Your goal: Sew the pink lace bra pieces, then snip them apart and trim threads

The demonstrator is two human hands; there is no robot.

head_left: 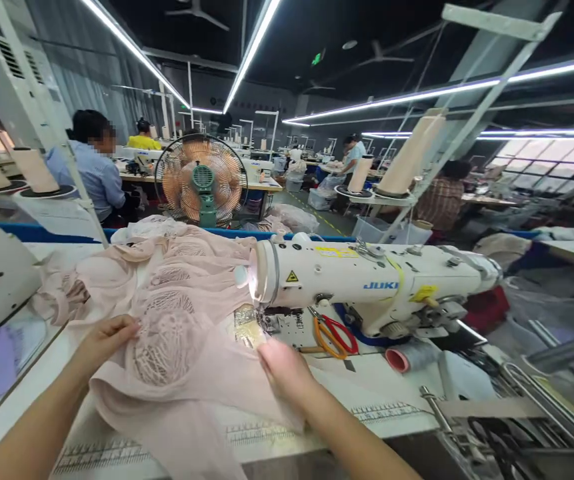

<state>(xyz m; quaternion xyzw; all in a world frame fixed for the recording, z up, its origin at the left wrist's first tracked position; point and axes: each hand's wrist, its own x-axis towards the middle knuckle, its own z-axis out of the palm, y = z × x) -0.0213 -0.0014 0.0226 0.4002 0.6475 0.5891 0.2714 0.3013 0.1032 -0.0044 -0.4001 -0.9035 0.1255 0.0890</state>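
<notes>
A pale pink lace bra lies in front of me on the sewing table, its lace cup facing up and its plain bands spread toward the front edge. Thumb and fingers of my left hand pinch the cup's left edge. My right hand is closed on the band at the right, just in front of the needle area of the white sewing machine. The machine's lamp lights the needle plate. More pink lace bra pieces are heaped behind, running up to the machine head.
Orange-handled scissors and a red-handled pair lie under the machine arm. To their right is a grey thread cone. Measuring scales mark the front. A fan and several people stand or sit beyond the table.
</notes>
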